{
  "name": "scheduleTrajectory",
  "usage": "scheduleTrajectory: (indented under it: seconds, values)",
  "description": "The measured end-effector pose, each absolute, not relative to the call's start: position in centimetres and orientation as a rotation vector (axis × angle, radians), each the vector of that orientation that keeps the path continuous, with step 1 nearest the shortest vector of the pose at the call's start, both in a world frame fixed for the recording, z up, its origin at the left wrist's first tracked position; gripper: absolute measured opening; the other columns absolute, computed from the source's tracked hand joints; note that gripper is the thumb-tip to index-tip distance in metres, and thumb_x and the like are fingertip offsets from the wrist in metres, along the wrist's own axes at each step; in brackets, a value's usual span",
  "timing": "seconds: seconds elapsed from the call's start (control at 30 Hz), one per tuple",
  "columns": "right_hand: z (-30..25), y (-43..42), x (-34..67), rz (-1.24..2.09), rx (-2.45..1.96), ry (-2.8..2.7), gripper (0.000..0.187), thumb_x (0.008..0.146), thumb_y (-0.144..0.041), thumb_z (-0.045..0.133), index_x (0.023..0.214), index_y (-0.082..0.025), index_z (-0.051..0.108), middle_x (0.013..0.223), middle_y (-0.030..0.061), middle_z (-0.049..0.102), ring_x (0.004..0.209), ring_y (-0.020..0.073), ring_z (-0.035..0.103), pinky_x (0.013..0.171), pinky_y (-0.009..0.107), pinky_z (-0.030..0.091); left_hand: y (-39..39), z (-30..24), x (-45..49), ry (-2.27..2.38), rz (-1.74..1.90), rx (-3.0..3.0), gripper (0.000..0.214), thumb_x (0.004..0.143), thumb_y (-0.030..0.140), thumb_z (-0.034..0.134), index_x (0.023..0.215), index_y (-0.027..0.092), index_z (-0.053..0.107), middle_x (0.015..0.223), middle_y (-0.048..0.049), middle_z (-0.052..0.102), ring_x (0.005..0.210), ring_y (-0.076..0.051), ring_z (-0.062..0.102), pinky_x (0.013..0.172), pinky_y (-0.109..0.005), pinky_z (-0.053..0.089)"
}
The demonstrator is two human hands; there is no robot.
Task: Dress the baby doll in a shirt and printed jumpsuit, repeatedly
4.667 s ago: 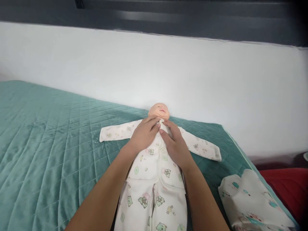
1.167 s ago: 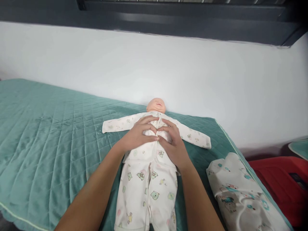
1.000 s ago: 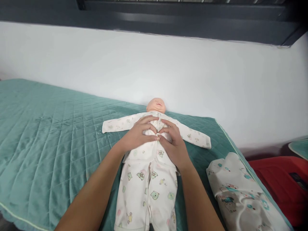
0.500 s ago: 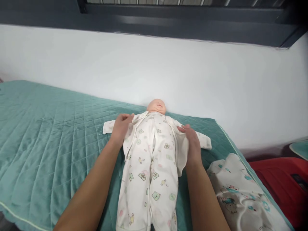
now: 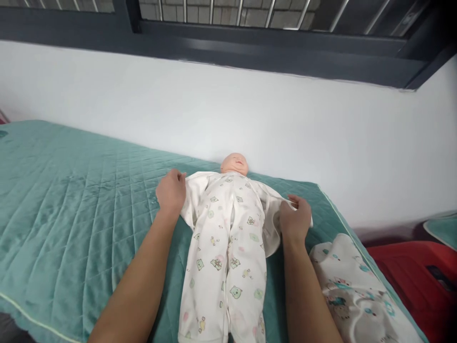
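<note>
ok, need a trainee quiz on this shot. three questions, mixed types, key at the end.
1. Multiple choice: what colour is the quilt under the doll?
A) red
B) green
C) yellow

2. True or false: the jacket on the doll is spread open at the front.

3. Short answer: which of the person's hands is nearer the loose patterned cloth?

Key:
1. B
2. True
3. The right hand
</note>
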State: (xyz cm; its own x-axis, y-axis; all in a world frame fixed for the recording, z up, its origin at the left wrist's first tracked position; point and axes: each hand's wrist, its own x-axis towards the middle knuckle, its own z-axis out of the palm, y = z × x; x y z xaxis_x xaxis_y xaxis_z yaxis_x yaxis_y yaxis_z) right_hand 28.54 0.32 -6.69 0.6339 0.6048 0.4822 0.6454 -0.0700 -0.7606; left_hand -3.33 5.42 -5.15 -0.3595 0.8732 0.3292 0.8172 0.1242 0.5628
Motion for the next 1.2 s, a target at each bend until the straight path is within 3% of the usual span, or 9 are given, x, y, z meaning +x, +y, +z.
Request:
scheduleTrajectory:
  seconds: [0.1,0.27,0.43,0.63,0.83,1.0,1.1,1.2]
  values:
    - [-6.8,-0.5,26.9,-0.227,-1.620,-1.333,0.031,0.078,-0.023,0.051,0.104,-0.018,0.066,0.112,0.0131,0.064,0.112,0.0289,0.054,0.102,0.049,0.039,5.4,-5.6,-2.2,2.226,1.072,2.028,0.030,0.095,0.042,0.042,0.095,0.021,0.063,0.102,-0.0111,0.069,0.101,-0.030,0.059,0.085,-0.041,0.041]
    - [-7.4,0.7,24.9,-0.015,-1.540,-1.628,0.037,0.089,-0.029,0.044,0.120,-0.019,0.063,0.133,0.0119,0.058,0.125,0.0244,0.049,0.108,0.045,0.038,6.6,-7.2,-0.1,1.846,1.040,2.376,0.033,0.095,0.044,0.047,0.119,0.025,0.060,0.121,-0.0073,0.064,0.113,-0.025,0.055,0.098,-0.039,0.038]
    - [-7.2,3.0,24.9,-0.120,-1.883,-1.680,0.045,0.093,-0.023,0.034,0.127,-0.017,0.062,0.138,0.0114,0.056,0.128,0.0260,0.048,0.110,0.044,0.033,6.9,-7.7,0.1,1.995,0.950,2.315,0.030,0.095,0.033,0.046,0.121,0.023,0.058,0.114,-0.0078,0.067,0.110,-0.026,0.058,0.096,-0.039,0.039]
    - [-5.2,4.6,26.8,-0.086,-2.089,-1.699,0.048,0.085,-0.012,0.037,0.117,-0.022,0.071,0.126,0.0095,0.066,0.113,0.0277,0.061,0.096,0.039,0.043,7.3,-6.8,-1.2,2.089,0.827,2.345,0.036,0.093,0.022,0.041,0.126,0.025,0.056,0.111,-0.0075,0.067,0.100,-0.025,0.063,0.086,-0.038,0.045]
    - [-4.3,5.0,30.9,0.024,-2.267,-1.760,0.042,0.082,-0.014,0.042,0.105,-0.021,0.076,0.116,0.0092,0.072,0.105,0.0270,0.066,0.085,0.033,0.049,7.7,-7.8,-4.9,2.077,0.794,2.240,0.038,0.096,0.030,0.039,0.129,0.032,0.058,0.118,-0.0050,0.067,0.100,-0.024,0.064,0.080,-0.033,0.047]
    - [-2.0,5.8,29.3,0.011,-2.363,-1.863,0.042,0.078,-0.016,0.052,0.112,-0.028,0.073,0.126,0.0104,0.066,0.111,0.0345,0.062,0.087,0.045,0.049,7.0,-8.3,-5.1,2.075,0.854,2.185,0.036,0.096,0.037,0.040,0.126,0.032,0.060,0.116,-0.0046,0.068,0.102,-0.024,0.064,0.081,-0.033,0.047]
    - [1.0,6.3,25.5,-0.035,-2.289,-1.969,0.045,0.081,-0.022,0.052,0.124,-0.026,0.066,0.135,0.0116,0.058,0.115,0.0341,0.059,0.092,0.046,0.047,6.9,-8.0,-4.9,2.061,0.837,2.202,0.034,0.095,0.035,0.041,0.122,0.032,0.061,0.113,-0.0043,0.069,0.101,-0.024,0.064,0.083,-0.034,0.046]
    - [2.9,6.3,19.4,-0.107,-1.777,-2.323,0.039,0.091,-0.023,0.041,0.121,-0.021,0.064,0.128,0.0107,0.061,0.116,0.0265,0.057,0.097,0.038,0.045,6.8,-7.7,-4.9,2.070,0.838,2.196,0.033,0.094,0.034,0.043,0.120,0.029,0.062,0.112,-0.0052,0.069,0.101,-0.024,0.063,0.084,-0.034,0.045]
